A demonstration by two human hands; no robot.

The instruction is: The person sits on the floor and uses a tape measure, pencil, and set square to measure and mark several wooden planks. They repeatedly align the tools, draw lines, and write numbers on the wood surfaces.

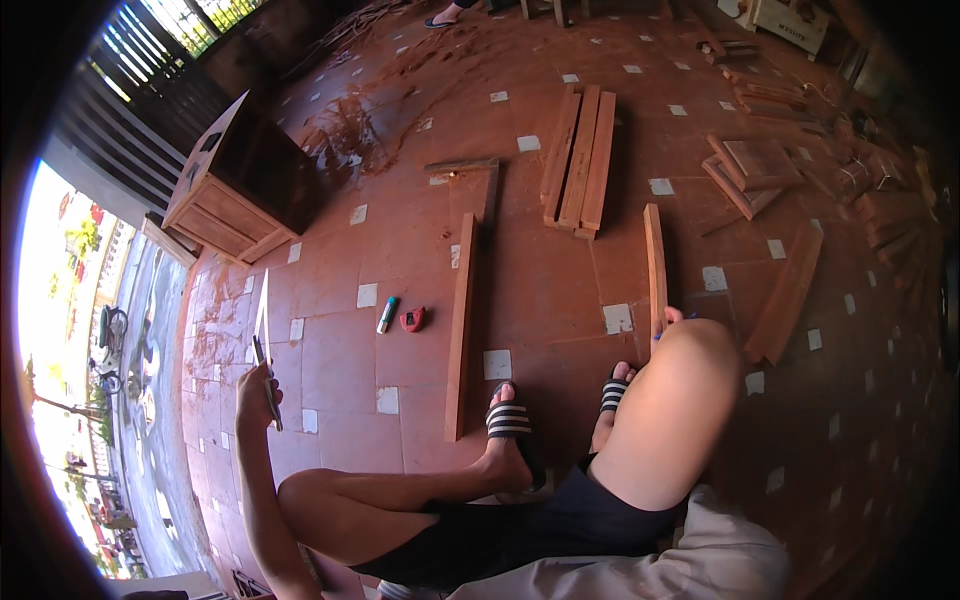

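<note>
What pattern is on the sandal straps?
Black and white stripes on the sandals, clearest in the head view.

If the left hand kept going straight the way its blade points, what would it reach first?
The left hand grips a thin flat blade pointing up and away. Carried on, that line looks free over the tiled floor until the dark wooden cabinet; depth is uncertain.

A dark wooden cabinet (240,175) stands at the upper left of the red tiled floor (560,270). A stack of three planks (580,160) lies further back. A marker (387,314) lies just beside a small red object (411,320).
</note>
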